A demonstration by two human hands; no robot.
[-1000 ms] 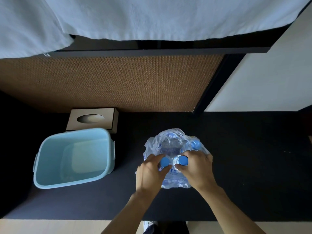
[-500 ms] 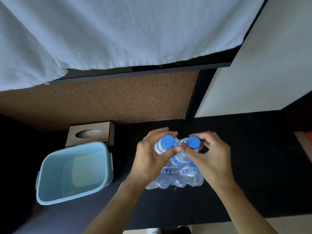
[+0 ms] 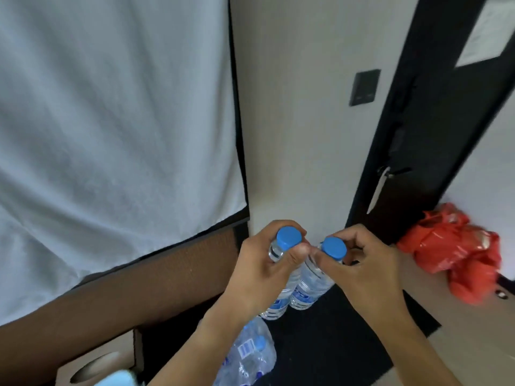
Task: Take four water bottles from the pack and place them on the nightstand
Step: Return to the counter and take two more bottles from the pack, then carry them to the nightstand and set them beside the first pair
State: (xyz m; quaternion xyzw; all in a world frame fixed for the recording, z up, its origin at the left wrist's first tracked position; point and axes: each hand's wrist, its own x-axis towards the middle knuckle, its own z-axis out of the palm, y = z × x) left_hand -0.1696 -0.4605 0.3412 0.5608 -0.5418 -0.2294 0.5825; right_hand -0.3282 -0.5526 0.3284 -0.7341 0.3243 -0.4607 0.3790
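Two clear water bottles with blue caps are held up side by side in mid-air. My left hand (image 3: 262, 270) grips the left bottle (image 3: 280, 298) below its cap. My right hand (image 3: 365, 270) grips the neck of the right bottle (image 3: 309, 285). Below them, the torn plastic pack (image 3: 248, 358) with more bottles lies on the dark mat (image 3: 334, 344). No nightstand can be made out in this view.
A bed with a white sheet (image 3: 111, 121) and woven brown base (image 3: 125, 288) fills the left. A tissue box (image 3: 100, 360) and a light-blue bin rim (image 3: 117, 380) are at bottom left. A dark door (image 3: 418, 135) and a red plastic bag (image 3: 459, 252) stand at right.
Both hands have lifted the two bottles up and clear of the pack. The view has swung up and to the right, bringing the wall, door and red bag in.
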